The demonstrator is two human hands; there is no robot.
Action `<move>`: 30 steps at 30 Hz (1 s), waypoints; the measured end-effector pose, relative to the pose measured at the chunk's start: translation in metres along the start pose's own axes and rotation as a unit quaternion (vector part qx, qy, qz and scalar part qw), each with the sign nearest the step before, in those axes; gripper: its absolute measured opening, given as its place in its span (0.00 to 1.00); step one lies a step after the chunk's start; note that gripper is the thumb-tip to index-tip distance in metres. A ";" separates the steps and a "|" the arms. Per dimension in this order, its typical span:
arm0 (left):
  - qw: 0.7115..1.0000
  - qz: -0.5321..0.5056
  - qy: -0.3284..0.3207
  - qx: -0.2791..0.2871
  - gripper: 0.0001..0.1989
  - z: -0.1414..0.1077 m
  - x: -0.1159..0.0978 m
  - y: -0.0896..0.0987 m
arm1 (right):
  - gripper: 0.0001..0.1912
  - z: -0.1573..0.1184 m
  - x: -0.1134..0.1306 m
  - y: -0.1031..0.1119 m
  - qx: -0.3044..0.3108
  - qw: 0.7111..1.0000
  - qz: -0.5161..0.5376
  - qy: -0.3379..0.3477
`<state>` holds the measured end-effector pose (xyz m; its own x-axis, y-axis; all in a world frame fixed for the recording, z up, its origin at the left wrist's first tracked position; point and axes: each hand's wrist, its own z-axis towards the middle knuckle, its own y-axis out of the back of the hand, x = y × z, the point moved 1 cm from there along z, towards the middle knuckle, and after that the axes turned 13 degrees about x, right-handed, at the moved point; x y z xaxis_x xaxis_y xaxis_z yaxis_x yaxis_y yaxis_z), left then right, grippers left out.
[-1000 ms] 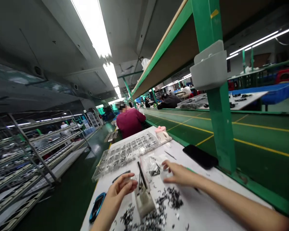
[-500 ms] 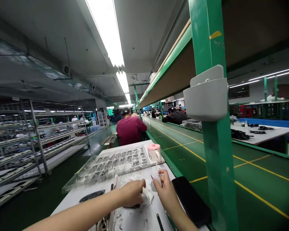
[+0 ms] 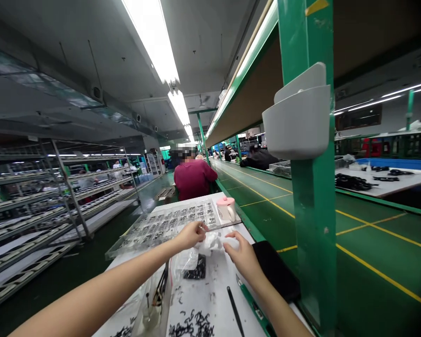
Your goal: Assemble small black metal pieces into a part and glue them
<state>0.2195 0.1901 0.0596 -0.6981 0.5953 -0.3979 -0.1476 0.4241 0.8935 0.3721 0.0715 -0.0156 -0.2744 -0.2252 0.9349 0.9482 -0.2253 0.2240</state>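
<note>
My left hand (image 3: 192, 235) is closed on the left edge of a crumpled white tissue (image 3: 212, 242) above the white table. At the tissue's right side, my right hand (image 3: 241, 250) curls its fingers round a small whitish bottle (image 3: 231, 243), partly hidden by the fingers. Just below them lies a clear bag with black parts (image 3: 195, 269). Small black pieces (image 3: 192, 324) are scattered at the table's near edge. A dark tweezer-like tool (image 3: 234, 309) lies to their right.
Beyond my hands stand a clear compartment tray (image 3: 171, 223) and a pink-lidded cup (image 3: 226, 209). A black case (image 3: 275, 269) lies right of my right hand, beside a green post (image 3: 310, 210). A person in a maroon top (image 3: 194, 179) sits ahead.
My left hand has moved up and away from the bag, lifting the tissue. My right hand has turned over the bottle beside it. The view has shifted, showing more of the near table.
</note>
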 end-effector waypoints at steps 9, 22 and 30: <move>0.995 -0.061 -0.067 -0.038 0.12 -0.012 -0.013 -0.009 | 0.12 0.000 -0.009 -0.004 0.052 0.997 0.051 -0.034; 0.971 0.073 -0.211 -0.086 0.10 -0.036 -0.028 0.005 | 0.12 -0.004 0.003 0.007 0.095 0.949 0.288 -0.083; 0.942 0.212 -0.248 -0.073 0.08 -0.043 -0.036 0.008 | 0.12 -0.004 -0.001 0.004 0.102 0.923 0.358 -0.100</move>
<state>0.2132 0.1431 0.0896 -0.3071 0.9516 -0.0145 -0.0494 -0.0007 0.9988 0.3751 0.0668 -0.0167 0.4503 -0.0639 0.8906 0.8907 0.1014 -0.4431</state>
